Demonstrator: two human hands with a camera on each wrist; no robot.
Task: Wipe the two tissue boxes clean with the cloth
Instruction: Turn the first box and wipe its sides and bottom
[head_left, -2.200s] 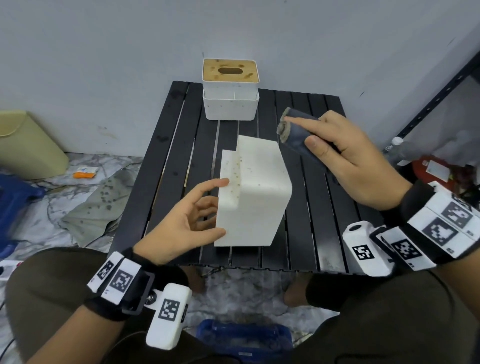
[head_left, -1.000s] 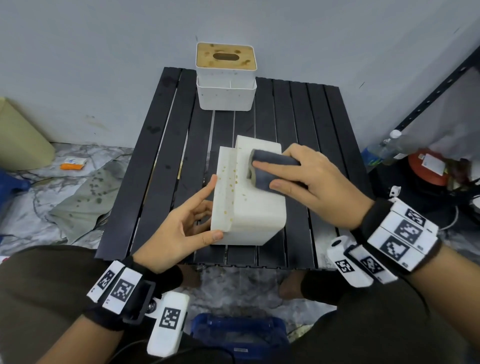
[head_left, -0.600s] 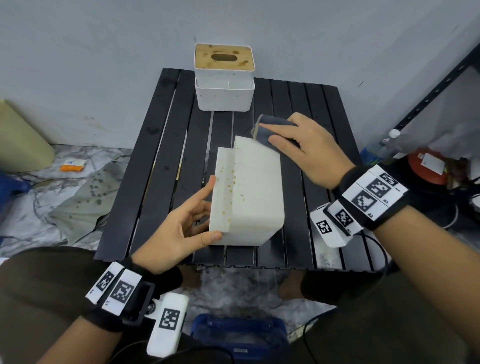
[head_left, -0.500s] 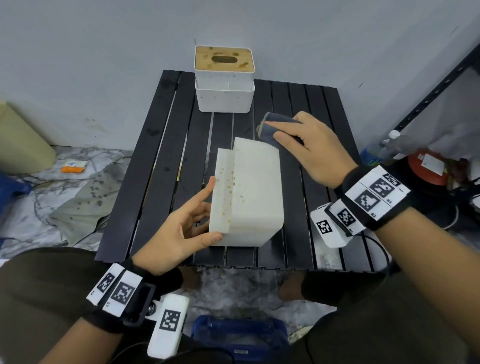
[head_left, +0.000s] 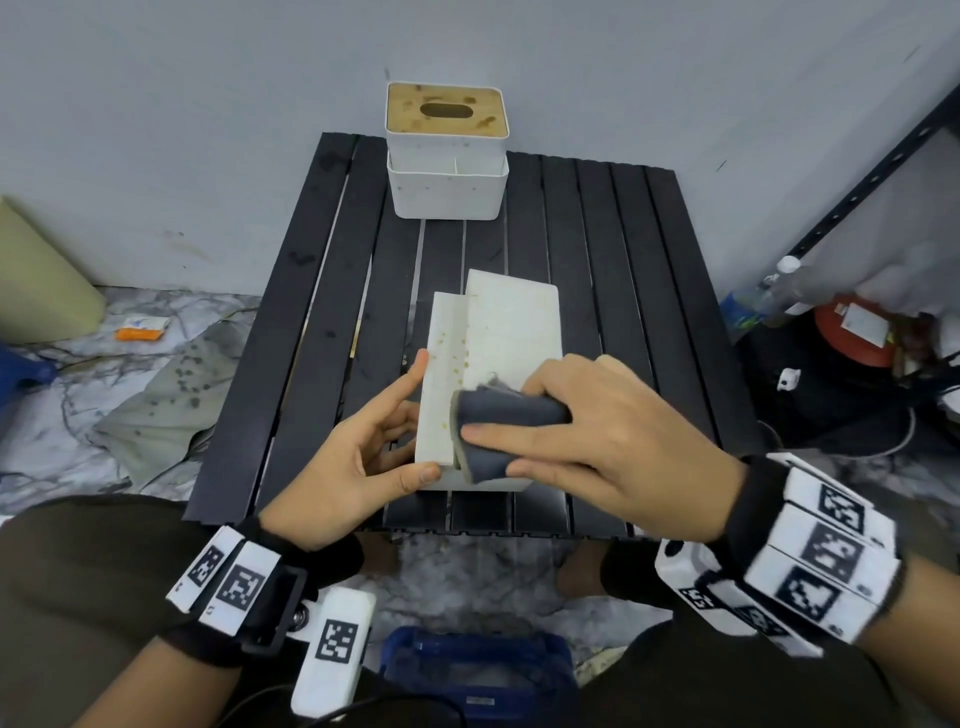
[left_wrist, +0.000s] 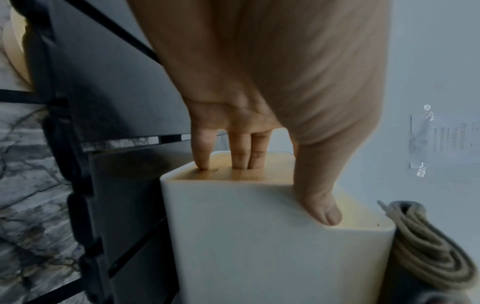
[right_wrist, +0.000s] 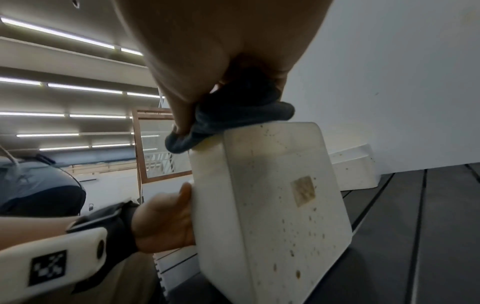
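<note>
A white tissue box (head_left: 511, 332) speckled with brown spots lies on its side on the black slatted table (head_left: 623, 312). My left hand (head_left: 410, 421) holds its near left end, fingers on the wooden lid face (left_wrist: 233, 174) and thumb on the white side (left_wrist: 272, 246). My right hand (head_left: 498, 452) grips a folded dark grey cloth (head_left: 509, 413) and presses it on the box's upper face at the near end. In the right wrist view the cloth (right_wrist: 233, 117) sits on the box's top edge (right_wrist: 272, 205). A second white tissue box (head_left: 447, 156) with a stained wooden lid stands at the table's far edge.
A grey wall runs behind the table. On the floor to the left are a green bin (head_left: 36, 291) and a spotted rag (head_left: 156, 415). To the right stand a bottle (head_left: 763, 296), a red container (head_left: 852, 332) and a black rack post (head_left: 883, 171). A blue object (head_left: 478, 670) lies between my knees.
My right hand has drawn the cloth from the far end of the box's top to its near end. The left hand has kept its hold and the box has stayed in place.
</note>
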